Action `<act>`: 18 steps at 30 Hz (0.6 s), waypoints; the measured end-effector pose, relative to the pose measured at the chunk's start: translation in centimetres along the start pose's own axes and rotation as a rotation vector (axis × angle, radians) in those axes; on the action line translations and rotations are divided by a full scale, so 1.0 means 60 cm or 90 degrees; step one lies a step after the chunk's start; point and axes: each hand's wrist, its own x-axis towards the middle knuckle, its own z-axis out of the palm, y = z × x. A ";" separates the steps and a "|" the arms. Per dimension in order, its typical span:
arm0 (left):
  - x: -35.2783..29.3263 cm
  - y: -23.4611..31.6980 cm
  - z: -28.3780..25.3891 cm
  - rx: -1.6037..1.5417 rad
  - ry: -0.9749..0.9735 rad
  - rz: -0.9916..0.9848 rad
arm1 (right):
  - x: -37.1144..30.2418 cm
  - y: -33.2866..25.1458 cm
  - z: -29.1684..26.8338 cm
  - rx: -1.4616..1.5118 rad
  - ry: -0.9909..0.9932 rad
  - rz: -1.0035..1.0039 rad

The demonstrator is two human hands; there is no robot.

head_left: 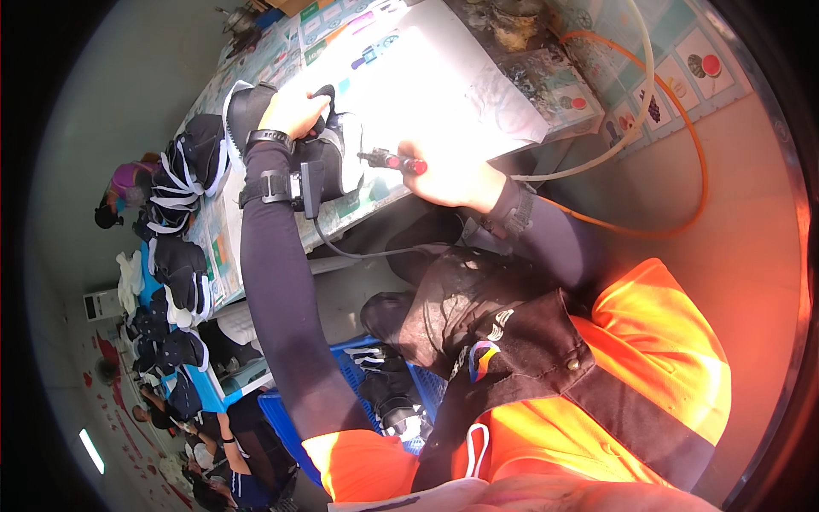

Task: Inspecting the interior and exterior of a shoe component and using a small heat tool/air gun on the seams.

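My left hand (294, 115) is closed on the upper part of a black shoe (246, 108) with a white sole, on the table at the upper left. Close beside it, partly behind my wrist, is another black shoe piece with a white edge (351, 141). Gripped in my right hand (456, 175) is a slim red and black hand tool (391, 160), its thin dark tip pointing left toward that white edge. Strong glare washes out part of the right hand, so its fingers show only in part.
The patterned table (341, 224) carries a white sheet (478, 94) and more black-and-white shoes (192, 158) at the left. A pale hose (589, 166) and an orange hose (682, 229) loop at the right. Below, a blue crate (354, 348) holds shoes. Other people (243, 469) sit lower left.
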 end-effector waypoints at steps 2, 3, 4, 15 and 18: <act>-0.002 -0.012 0.006 0.014 0.001 0.002 | -0.001 -0.006 0.003 0.000 0.012 -0.027; -0.005 -0.018 0.010 0.010 0.021 0.019 | 0.000 -0.008 0.002 0.004 -0.042 -0.007; -0.011 -0.027 0.012 0.016 0.000 0.002 | 0.001 -0.009 -0.001 0.015 -0.086 0.005; -0.155 -0.096 -0.005 0.597 0.456 0.170 | -0.006 -0.015 -0.075 0.270 -0.021 0.032; -0.146 -0.081 0.002 0.706 0.524 0.214 | -0.006 -0.018 -0.081 0.237 -0.010 0.040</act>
